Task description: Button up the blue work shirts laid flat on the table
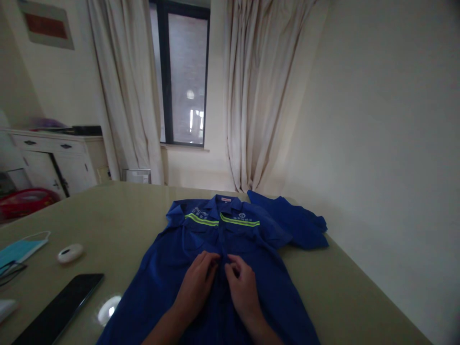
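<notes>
A blue short-sleeved work shirt (266, 287) lies front up on the table, its collar at the far end. Yellow-green reflective stripes and pale printing cross its chest. On the left side of the front opening, my left hand (201, 273) is closed with bent fingers at the cloth edge. Just across the opening is my right hand (243, 280), its fingers curled and their tips at the other edge of the shirt. The fingertips of the two hands are a small gap apart. What cloth lies between the fingers is partly hidden.
Another folded blue garment (302, 225) lies by the shirt's right sleeve. On the left of the table (118, 211) are a black phone (59, 309), a white rounded case (70, 253), a light-blue face mask (21, 251) and dark-framed glasses (12, 273). A wall (388, 167) runs along the right.
</notes>
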A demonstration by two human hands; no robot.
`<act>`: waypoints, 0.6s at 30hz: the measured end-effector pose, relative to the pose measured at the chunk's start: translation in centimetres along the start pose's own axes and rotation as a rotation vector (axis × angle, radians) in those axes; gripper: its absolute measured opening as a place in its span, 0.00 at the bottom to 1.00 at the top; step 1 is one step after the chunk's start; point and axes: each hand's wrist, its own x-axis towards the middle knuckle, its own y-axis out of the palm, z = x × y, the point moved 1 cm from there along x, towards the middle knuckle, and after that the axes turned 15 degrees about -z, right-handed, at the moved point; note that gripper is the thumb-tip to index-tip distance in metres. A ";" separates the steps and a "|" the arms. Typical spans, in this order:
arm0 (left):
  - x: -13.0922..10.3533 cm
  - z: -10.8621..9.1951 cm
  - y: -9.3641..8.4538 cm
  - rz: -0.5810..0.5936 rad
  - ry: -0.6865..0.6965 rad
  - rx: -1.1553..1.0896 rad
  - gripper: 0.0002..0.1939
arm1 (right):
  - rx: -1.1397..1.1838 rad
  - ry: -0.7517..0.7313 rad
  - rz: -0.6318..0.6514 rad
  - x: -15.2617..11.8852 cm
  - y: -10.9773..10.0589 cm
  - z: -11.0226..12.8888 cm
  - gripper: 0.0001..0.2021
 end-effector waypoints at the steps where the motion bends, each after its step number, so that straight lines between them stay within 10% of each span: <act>1: 0.0 0.1 0.1 0.000 -0.003 0.000 0.10 | 0.022 0.023 -0.012 0.2 -0.1 -0.1 0.18; 18: -0.1 0.0 0.3 -0.056 0.034 0.004 0.10 | -0.028 -0.051 0.006 -0.2 0.1 0.6 0.10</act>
